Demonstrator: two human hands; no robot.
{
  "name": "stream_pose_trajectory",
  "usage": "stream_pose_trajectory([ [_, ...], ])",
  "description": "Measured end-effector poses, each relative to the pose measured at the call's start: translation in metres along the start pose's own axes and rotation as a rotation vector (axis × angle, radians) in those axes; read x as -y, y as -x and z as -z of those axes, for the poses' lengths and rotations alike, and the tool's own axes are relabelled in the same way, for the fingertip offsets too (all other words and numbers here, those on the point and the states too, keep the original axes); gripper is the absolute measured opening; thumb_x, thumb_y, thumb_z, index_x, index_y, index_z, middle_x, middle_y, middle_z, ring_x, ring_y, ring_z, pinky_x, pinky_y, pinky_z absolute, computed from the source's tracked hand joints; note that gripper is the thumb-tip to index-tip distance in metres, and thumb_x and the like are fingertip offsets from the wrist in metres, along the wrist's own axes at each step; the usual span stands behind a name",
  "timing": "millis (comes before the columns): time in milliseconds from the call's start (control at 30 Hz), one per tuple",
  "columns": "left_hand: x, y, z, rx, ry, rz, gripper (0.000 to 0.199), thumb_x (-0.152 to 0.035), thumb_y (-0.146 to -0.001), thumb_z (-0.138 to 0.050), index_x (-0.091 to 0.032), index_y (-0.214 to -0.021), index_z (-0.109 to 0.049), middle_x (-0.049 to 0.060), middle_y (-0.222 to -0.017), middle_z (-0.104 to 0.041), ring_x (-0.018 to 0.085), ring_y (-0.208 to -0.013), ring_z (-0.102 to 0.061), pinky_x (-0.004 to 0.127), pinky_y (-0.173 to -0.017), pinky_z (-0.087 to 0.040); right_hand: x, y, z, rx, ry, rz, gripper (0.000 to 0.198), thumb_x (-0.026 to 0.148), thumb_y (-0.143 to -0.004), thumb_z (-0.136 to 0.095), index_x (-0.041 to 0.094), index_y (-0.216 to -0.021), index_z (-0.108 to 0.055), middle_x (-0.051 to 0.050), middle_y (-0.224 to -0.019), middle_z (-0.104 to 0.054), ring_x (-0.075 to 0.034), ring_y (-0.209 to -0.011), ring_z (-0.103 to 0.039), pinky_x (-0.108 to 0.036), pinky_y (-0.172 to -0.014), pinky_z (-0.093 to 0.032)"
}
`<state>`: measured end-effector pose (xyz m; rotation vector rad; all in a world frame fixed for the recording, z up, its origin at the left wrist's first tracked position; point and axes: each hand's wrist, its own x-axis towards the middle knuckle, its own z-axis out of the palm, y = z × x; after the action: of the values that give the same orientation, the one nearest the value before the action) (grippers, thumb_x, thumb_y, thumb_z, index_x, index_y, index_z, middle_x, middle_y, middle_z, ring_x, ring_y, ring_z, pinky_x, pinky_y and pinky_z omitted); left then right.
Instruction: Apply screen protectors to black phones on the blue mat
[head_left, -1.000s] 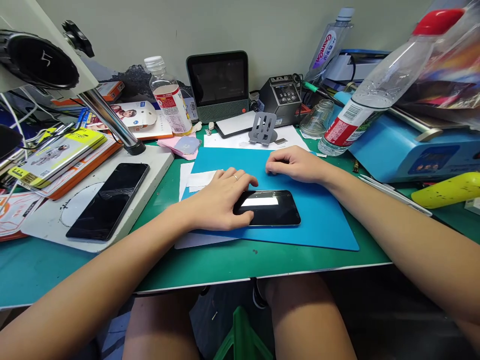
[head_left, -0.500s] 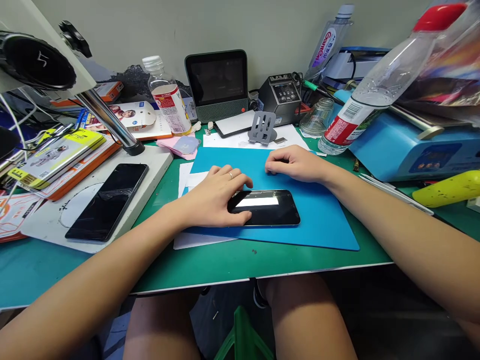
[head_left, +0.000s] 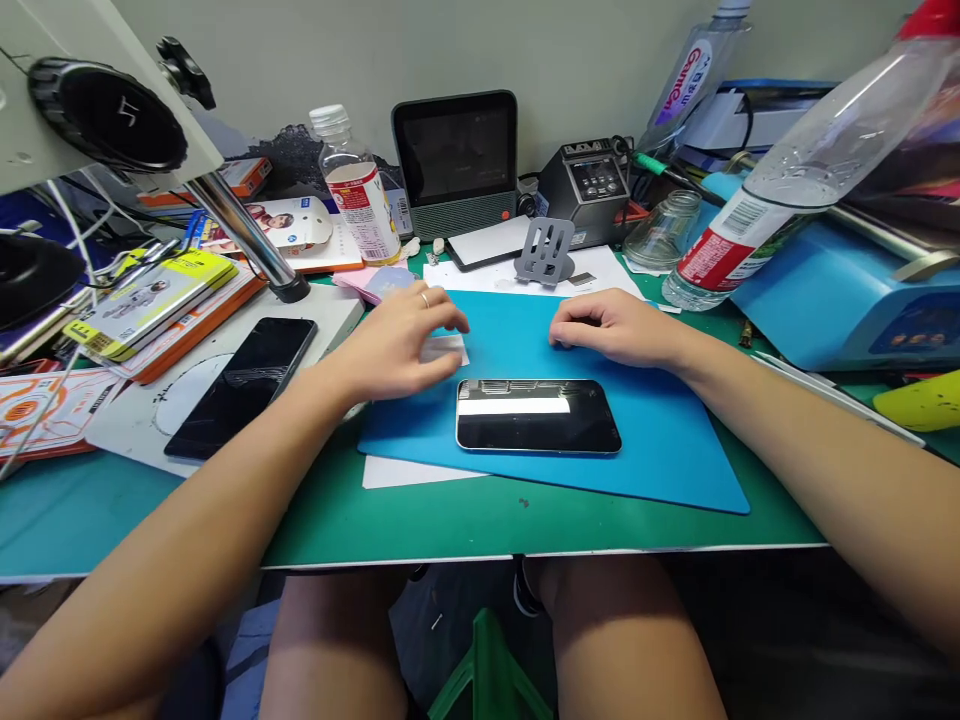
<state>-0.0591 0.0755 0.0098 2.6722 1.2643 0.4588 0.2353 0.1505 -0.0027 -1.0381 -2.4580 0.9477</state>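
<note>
A black-screened phone (head_left: 538, 425) lies flat, screen up, on a blue mat (head_left: 660, 450), with a bright reflection across its glass. My left hand (head_left: 412, 340), a ring on one finger, hovers just beyond the phone's left end, apart from it. Its thumb and fingers are spread, with nothing between them. Under those fingers a small white slip (head_left: 454, 348) partly shows. Loosely curled, my right hand (head_left: 611, 325) rests on the mat to the upper right of the phone; I see nothing in it.
A second dark phone (head_left: 244, 385) lies on the microscope base (head_left: 341, 305) at left. Bottles (head_left: 360, 195), a dark smart display (head_left: 454, 165), a grey phone stand (head_left: 545, 250), a glass jar (head_left: 664, 235) and a blue machine (head_left: 810, 290) line the back and right.
My left hand has let go of the phone's left end and moved up and left. The right hand stays on the mat. The view has shifted slightly.
</note>
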Motion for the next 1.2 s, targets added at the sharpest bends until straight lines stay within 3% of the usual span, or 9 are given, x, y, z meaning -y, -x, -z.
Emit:
stream_pose_trajectory([
  [133, 0.01, 0.004, 0.005, 0.034, -0.127, 0.132, 0.029, -0.035, -0.084, -0.056, -0.017, -0.105, -0.064, 0.011, -0.104, -0.06, 0.031, -0.102, -0.053, 0.046, -0.09, -0.042, -0.001, -0.001, 0.001, -0.004, 0.005, 0.002, 0.025, 0.043, -0.084, -0.063, 0.022, -0.073, -0.072, -0.002, -0.075, -0.072, -0.021, -0.073, -0.064, -0.034, -0.071, -0.047],
  [267, 0.011, 0.004, -0.001, 0.094, -0.05, 0.14, 0.024, -0.037, -0.092, -0.055, -0.017, -0.097, -0.067, 0.009, -0.096, -0.063, 0.026, -0.093, -0.056, 0.04, -0.084, -0.044, -0.001, -0.001, 0.001, -0.005, 0.045, 0.01, 0.026, 0.044, -0.085, -0.062, 0.023, -0.074, -0.072, -0.002, -0.076, -0.073, -0.021, -0.073, -0.064, -0.035, -0.071, -0.047],
  [533, 0.007, 0.0, 0.0, -0.154, -0.089, 0.175, 0.022, -0.029, -0.095, -0.055, -0.017, -0.089, -0.072, 0.006, -0.089, -0.068, 0.023, -0.088, -0.059, 0.036, -0.079, -0.045, 0.0, -0.001, 0.001, -0.001, 0.09, -0.013, 0.028, 0.045, -0.086, -0.059, 0.022, -0.077, -0.073, -0.003, -0.079, -0.074, -0.022, -0.076, -0.065, -0.035, -0.073, -0.048],
  [733, -0.029, 0.003, 0.014, -0.361, -0.073, 0.133, 0.018, -0.026, -0.096, -0.055, -0.019, -0.088, -0.069, 0.005, -0.095, -0.069, 0.021, -0.094, -0.061, 0.038, -0.087, -0.048, 0.0, -0.001, 0.0, -0.014, 0.085, -0.001, 0.027, 0.043, -0.086, -0.06, 0.022, -0.077, -0.073, -0.003, -0.08, -0.075, -0.022, -0.076, -0.066, -0.034, -0.074, -0.048],
  [800, -0.048, 0.015, 0.012, -0.318, -0.025, 0.102, 0.018, -0.025, -0.097, -0.053, -0.018, -0.09, -0.068, 0.006, -0.099, -0.07, 0.02, -0.095, -0.063, 0.037, -0.087, -0.05, 0.0, -0.001, 0.0, -0.014, 0.087, 0.004, 0.026, 0.043, -0.085, -0.06, 0.021, -0.077, -0.073, -0.003, -0.079, -0.075, -0.021, -0.076, -0.066, -0.034, -0.074, -0.048],
  [933, -0.084, 0.049, -0.004, -0.011, 0.011, 0.014, 0.029, -0.033, -0.104, -0.043, -0.016, -0.11, -0.066, 0.009, -0.121, -0.07, 0.024, -0.117, -0.062, 0.039, -0.102, -0.049, 0.001, -0.001, -0.001, -0.014, 0.077, 0.01, 0.027, 0.043, -0.084, -0.06, 0.021, -0.076, -0.073, -0.003, -0.078, -0.075, -0.021, -0.075, -0.065, -0.033, -0.072, -0.047],
  [1033, -0.102, 0.062, -0.02, 0.036, -0.033, 0.079, 0.052, -0.043, -0.106, -0.036, -0.009, -0.144, -0.047, 0.016, -0.155, -0.045, 0.028, -0.149, -0.033, 0.044, -0.121, -0.032, 0.002, -0.001, 0.0, -0.008, 0.061, 0.017, 0.027, 0.042, -0.084, -0.06, 0.02, -0.075, -0.073, -0.003, -0.078, -0.075, -0.021, -0.075, -0.065, -0.033, -0.073, -0.047],
  [1100, -0.111, 0.06, -0.03, 0.076, -0.078, 0.136, 0.067, -0.051, -0.105, -0.031, -0.005, -0.154, -0.031, 0.017, -0.165, -0.024, 0.029, -0.155, -0.015, 0.047, -0.125, -0.022, 0.003, -0.001, 0.0, -0.005, 0.053, 0.021, 0.027, 0.043, -0.083, -0.06, 0.02, -0.075, -0.072, -0.003, -0.077, -0.075, -0.021, -0.075, -0.065, -0.033, -0.074, -0.047],
  [1200, -0.12, 0.046, -0.041, 0.153, -0.087, 0.235, 0.079, -0.06, -0.103, -0.024, -0.003, -0.157, -0.022, 0.018, -0.166, -0.011, 0.029, -0.155, -0.007, 0.048, -0.127, -0.015, 0.003, 0.0, -0.001, -0.012, 0.046, 0.024, 0.028, 0.043, -0.083, -0.06, 0.02, -0.074, -0.072, -0.003, -0.077, -0.074, -0.021, -0.075, -0.065, -0.033, -0.074, -0.047],
])
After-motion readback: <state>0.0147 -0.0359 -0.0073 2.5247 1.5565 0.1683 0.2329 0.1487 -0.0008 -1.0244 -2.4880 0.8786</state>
